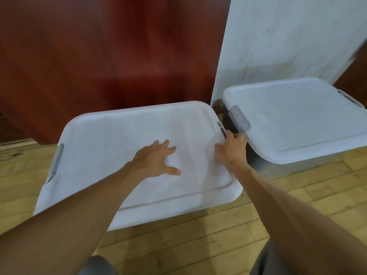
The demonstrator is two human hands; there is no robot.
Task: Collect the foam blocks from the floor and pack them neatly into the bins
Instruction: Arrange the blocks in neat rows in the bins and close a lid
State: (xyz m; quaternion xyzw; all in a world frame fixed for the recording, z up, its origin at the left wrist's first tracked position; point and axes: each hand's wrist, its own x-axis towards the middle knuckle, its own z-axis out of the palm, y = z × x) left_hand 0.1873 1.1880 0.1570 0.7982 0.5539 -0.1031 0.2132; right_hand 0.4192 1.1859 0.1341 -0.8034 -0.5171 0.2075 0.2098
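Observation:
Two bins with white lids stand on the wooden floor. The near bin's lid (pixel 111 139) lies in front of me, with a grey latch (pixel 56 161) on its left side. My left hand (pixel 156 159) rests flat on the middle of this lid, fingers spread. My right hand (pixel 232 147) grips the lid's right edge at the right-side latch (pixel 221 129), fingers curled over the rim. The second bin (pixel 297 120) sits to the right, lid on, its grey latch (pixel 239 120) raised. No foam blocks are visible.
A dark red wooden panel (pixel 99 56) stands behind the near bin. A white wall (pixel 288 36) rises behind the right bin. Wooden floorboards (pixel 198 235) lie in front, with my knees at the bottom edge.

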